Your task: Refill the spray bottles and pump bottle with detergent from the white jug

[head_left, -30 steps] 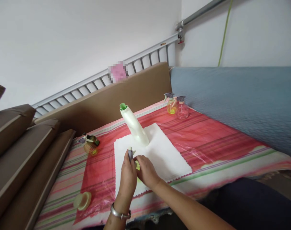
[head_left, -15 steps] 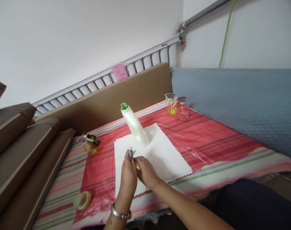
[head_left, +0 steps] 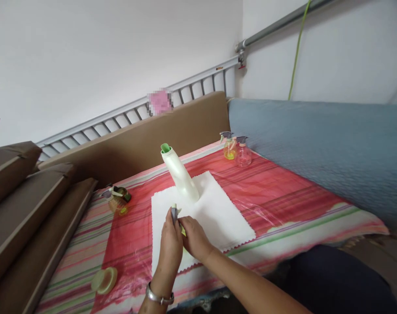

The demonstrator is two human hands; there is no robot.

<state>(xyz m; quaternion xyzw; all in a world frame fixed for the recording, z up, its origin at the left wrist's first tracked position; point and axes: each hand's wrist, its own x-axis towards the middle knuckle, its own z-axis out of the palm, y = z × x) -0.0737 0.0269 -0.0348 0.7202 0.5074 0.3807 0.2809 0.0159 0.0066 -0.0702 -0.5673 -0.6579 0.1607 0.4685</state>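
Observation:
My left hand [head_left: 171, 237] is wrapped round a spray bottle, whose grey and pale trigger head [head_left: 174, 213] sticks up above the fingers. My right hand [head_left: 195, 237] grips the same bottle from the right; a bit of yellow-green shows between the hands, and the rest of the bottle is hidden. Both hands are over a white cloth [head_left: 218, 209] with a scalloped edge. Just beyond them a tall pale green bottle [head_left: 182, 176] stands on the cloth, with a green piece in its open mouth.
Yellow [head_left: 230, 150] and pink [head_left: 243, 156] spray bottles stand at the back right. More bottles [head_left: 116, 203] are at the left. A round pale green container [head_left: 106, 280] lies front left on the striped cover [head_left: 133, 244]. Brown cushions [head_left: 31, 218] line the left side.
The view has shifted slightly, so the scene sits a little further left and lower. Both hands keep their hold on the spray bottle.

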